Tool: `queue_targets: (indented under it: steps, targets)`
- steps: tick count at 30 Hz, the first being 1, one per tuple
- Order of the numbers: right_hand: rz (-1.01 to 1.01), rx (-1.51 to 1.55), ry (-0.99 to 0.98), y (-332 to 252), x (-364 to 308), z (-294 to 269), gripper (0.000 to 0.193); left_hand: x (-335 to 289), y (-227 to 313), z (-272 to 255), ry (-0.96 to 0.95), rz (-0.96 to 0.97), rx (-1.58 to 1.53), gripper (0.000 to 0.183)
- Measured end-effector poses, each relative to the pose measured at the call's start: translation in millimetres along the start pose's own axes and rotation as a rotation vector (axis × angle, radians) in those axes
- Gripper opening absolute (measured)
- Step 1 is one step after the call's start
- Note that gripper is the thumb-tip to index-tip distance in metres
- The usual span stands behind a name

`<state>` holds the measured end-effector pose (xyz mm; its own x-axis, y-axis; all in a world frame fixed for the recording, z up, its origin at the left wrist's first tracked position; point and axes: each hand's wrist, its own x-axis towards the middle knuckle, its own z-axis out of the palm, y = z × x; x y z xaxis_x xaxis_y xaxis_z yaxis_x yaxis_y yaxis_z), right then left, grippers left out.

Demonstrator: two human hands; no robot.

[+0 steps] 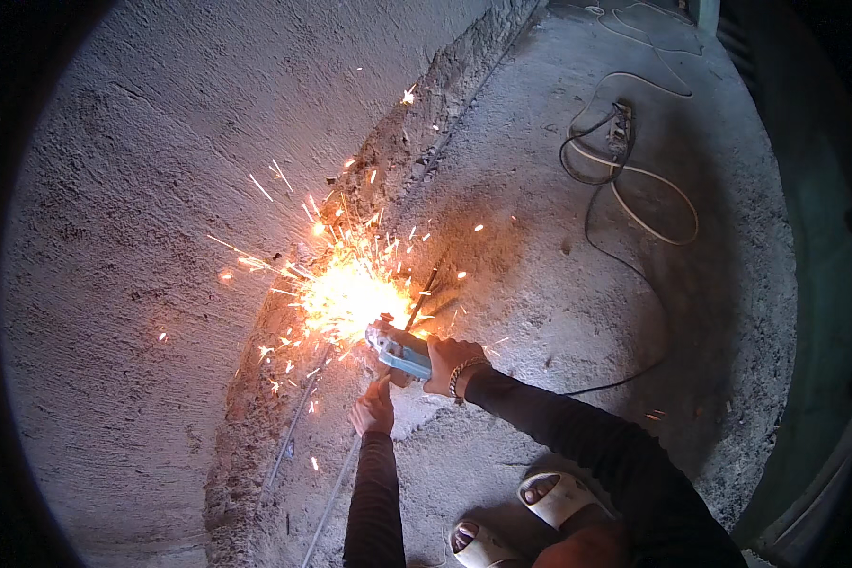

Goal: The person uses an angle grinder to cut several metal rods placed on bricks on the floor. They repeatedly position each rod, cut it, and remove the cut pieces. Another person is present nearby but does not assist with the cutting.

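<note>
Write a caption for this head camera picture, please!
Right hand runs a blue angle grinder on a rod, sparks flying.

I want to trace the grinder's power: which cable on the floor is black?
The thin cable running from the power strip toward the person; the other is cream-coloured.

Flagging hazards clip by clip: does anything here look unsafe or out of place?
Yes. The angle grinder throws sparks over thin steel rods while the left hand is bare, the feet wear open sandals, and cables sprawl loose.
</note>
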<state>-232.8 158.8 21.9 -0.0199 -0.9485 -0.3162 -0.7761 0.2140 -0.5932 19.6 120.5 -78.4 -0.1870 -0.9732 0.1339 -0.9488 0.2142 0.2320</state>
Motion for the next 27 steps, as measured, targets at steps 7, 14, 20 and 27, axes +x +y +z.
queue_targets:
  steps: [7, 14, 20, 27]
  targets:
    - [-0.024, -0.029, 0.015, -1.2, 3.4, 2.9, 0.057, 0.6, 1.0, 0.0, -0.032, -0.039, 0.03, 0.042]
    - [0.006, -0.052, -0.001, -2.0, 4.2, 1.7, 0.064, -1.2, 7.8, -7.5, -0.022, -0.02, -0.019, 0.045]
    - [0.04, -0.029, -0.037, -6.9, 0.8, -8.0, 0.061, -0.2, 9.4, -9.0, -0.018, -0.007, -0.003, 0.043]
    - [0.022, -0.001, -0.045, -7.3, 2.0, -6.2, 0.063, -1.6, 11.1, -11.9, -0.007, 0.011, -0.015, 0.043]
